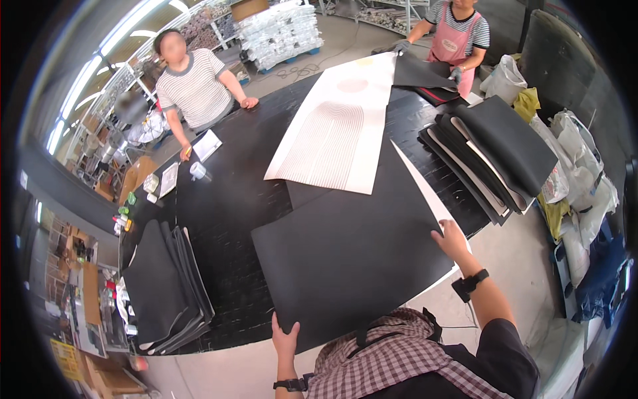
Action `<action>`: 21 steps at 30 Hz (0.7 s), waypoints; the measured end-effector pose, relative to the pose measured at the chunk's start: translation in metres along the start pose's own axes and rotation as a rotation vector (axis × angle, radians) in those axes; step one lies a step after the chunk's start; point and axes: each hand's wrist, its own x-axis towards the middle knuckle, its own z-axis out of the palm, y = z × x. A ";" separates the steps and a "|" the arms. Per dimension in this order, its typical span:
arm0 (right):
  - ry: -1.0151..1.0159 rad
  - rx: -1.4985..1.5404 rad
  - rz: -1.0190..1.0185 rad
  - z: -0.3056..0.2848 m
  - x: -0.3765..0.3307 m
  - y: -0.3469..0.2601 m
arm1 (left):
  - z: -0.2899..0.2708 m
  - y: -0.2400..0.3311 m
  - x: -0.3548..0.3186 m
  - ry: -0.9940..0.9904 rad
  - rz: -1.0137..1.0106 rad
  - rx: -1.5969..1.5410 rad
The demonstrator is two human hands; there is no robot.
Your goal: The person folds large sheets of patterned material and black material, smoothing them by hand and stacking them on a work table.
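A large, flexible black mat [352, 259] lies in front of me, its near part reaching past the table's edge toward my body. My left hand [286, 337] grips its near left edge, thumb on top and some fingers hidden. On the right edge, my right hand [454, 242] holds the mat, thumb over the black face. A white surface [425, 189] shows along that side beneath it. Beyond the mat, a long pale sheet [325, 133] printed with fine curved lines and a round patch overlaps its far end.
Black mats are piled at the left [159, 286] and right [498, 149] of the dark table [229, 226]. Across it stand a person in a striped shirt [193, 90] and one in a pink apron [452, 43], whose gloved hands are at another black sheet. A white mug [198, 171] sits far left.
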 end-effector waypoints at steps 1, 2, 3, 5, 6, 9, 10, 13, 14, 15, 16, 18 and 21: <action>-0.130 -0.048 0.097 0.007 -0.001 -0.012 | -0.005 0.006 0.002 -0.024 -0.002 -0.014; -0.132 -0.043 0.084 0.010 0.000 -0.021 | -0.006 0.012 0.004 -0.039 0.037 -0.044; -0.160 -0.124 0.160 0.009 0.000 -0.030 | -0.007 0.021 0.004 -0.023 0.038 -0.044; -0.170 -0.205 0.240 0.002 0.002 -0.044 | -0.011 0.045 0.001 -0.087 0.030 -0.206; -0.251 -0.176 0.214 0.005 0.008 -0.032 | -0.011 0.027 0.007 -0.063 0.172 -0.127; -0.391 0.055 0.185 -0.013 0.009 -0.049 | -0.018 0.052 0.002 -0.119 0.143 0.155; -0.460 0.262 0.177 -0.026 0.006 -0.068 | -0.028 0.036 0.003 -0.278 -0.181 0.077; -0.709 0.817 0.131 -0.049 -0.003 -0.141 | -0.047 0.027 -0.004 -0.116 0.301 0.660; -0.701 0.801 0.049 -0.058 -0.012 -0.182 | -0.057 0.027 -0.003 -0.196 0.297 0.474; -0.693 0.782 -0.030 -0.066 -0.021 -0.227 | -0.066 0.041 -0.006 -0.188 0.292 0.476; -0.756 0.753 -0.103 -0.068 -0.028 -0.264 | -0.073 0.067 -0.014 -0.321 0.224 0.103; -0.764 0.783 -0.373 -0.040 -0.045 -0.320 | -0.080 0.113 -0.026 -0.450 0.157 -0.272; -0.930 0.944 -0.594 -0.023 -0.079 -0.423 | -0.090 0.158 -0.037 -0.219 0.501 -0.225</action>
